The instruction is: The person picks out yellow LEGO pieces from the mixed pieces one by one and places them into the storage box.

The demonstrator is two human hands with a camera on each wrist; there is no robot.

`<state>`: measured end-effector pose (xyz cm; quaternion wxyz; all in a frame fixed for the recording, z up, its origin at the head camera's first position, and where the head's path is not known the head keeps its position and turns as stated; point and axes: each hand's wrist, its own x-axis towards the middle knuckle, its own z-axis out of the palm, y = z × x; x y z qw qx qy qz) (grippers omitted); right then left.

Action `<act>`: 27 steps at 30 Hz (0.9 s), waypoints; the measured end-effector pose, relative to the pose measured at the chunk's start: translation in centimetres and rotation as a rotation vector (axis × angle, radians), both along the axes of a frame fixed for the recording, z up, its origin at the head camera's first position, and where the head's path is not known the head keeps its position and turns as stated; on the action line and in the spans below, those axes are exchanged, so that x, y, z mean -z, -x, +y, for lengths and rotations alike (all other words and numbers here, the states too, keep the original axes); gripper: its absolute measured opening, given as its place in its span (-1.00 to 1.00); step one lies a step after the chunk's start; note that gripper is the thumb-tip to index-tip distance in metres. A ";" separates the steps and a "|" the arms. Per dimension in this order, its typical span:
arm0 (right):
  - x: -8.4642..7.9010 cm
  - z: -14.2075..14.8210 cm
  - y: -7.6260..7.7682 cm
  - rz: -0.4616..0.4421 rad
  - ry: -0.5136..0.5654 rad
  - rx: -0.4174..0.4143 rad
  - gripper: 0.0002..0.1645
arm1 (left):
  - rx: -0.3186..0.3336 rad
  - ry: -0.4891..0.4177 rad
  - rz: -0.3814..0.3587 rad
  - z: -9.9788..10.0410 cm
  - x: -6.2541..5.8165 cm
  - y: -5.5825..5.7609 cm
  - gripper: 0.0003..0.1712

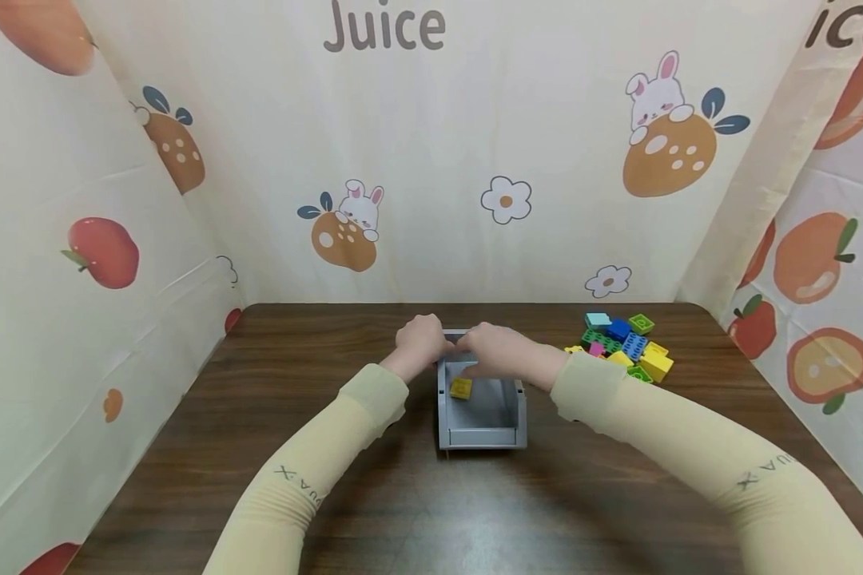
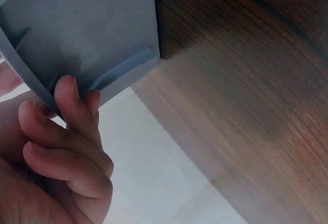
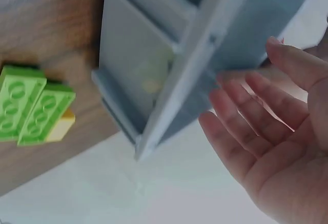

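A grey plastic storage bin (image 1: 482, 437) stands in the middle of the table, with a small yellow block (image 1: 461, 389) on its floor. At the bin's far left, my left hand (image 1: 423, 342) grips the edge; in the left wrist view its fingers (image 2: 72, 147) curl over the grey wall (image 2: 102, 19). Over the bin's far part reaches my right hand (image 1: 499, 351). Its fingers (image 3: 256, 116) look loosely extended beside the bin wall (image 3: 189, 80) in the right wrist view, with nothing seen held. Whether its fingertips touch the bin I cannot tell.
To the right of the bin, a pile of toy building blocks (image 1: 622, 347) in blue, green, yellow and pink lies near the table's back edge. Green blocks (image 3: 36, 106) also show in the right wrist view. A printed curtain (image 1: 431, 144) hangs behind the dark wooden table (image 1: 295, 383).
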<state>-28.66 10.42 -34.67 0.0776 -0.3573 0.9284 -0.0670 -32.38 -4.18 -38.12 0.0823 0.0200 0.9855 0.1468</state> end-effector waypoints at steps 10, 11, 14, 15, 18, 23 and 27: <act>-2.1 2.6 0.6 0.040 0.032 0.113 -0.55 | 0.001 -0.005 -0.004 0.2 0.1 -0.1 -0.69; -2.2 2.9 0.7 0.041 0.039 0.122 -0.54 | 0.002 -0.003 -0.004 0.2 0.1 -0.1 -0.70; -2.4 3.8 1.3 0.036 0.064 0.149 -0.55 | 0.001 -0.002 -0.008 0.2 -0.1 -0.2 -0.72; -2.5 4.1 1.5 0.027 0.077 0.161 -0.55 | 0.001 -0.004 -0.011 0.2 -0.1 -0.2 -0.72; -2.5 4.8 2.1 0.002 0.115 0.205 -0.56 | 0.007 -0.014 -0.020 0.1 -0.2 -0.2 -0.72; -2.2 5.9 3.0 0.009 0.133 0.261 -0.56 | 0.021 -0.026 -0.019 0.0 -0.1 -0.1 -0.73; -1.7 6.6 3.5 0.020 0.135 0.279 -0.57 | 0.025 -0.044 -0.017 -0.1 -0.1 0.0 -0.75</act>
